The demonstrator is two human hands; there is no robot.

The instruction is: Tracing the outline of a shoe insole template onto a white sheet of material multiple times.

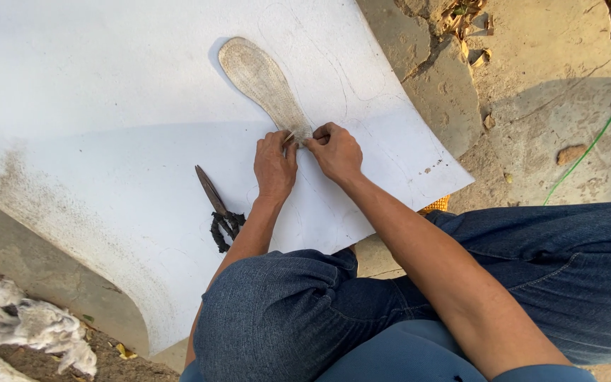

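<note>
We pinch the near end of a worn, grey, ribbed insole (263, 81) with left hand (275, 166) and right hand (335, 151), both grips closed on it.

Both hands, left hand (275, 164) and right hand (335, 150), pinch the heel of an insole (263, 83) on a white sheet (107, 106); scissors (217, 209) lie nearby.

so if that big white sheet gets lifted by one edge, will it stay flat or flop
The white sheet would probably bend rather than stay flat: its near edge already curls down off the ground. It looks thin and light for its size. The worn insole both hands press at its heel, and the scissors, would likely slide off.
</note>
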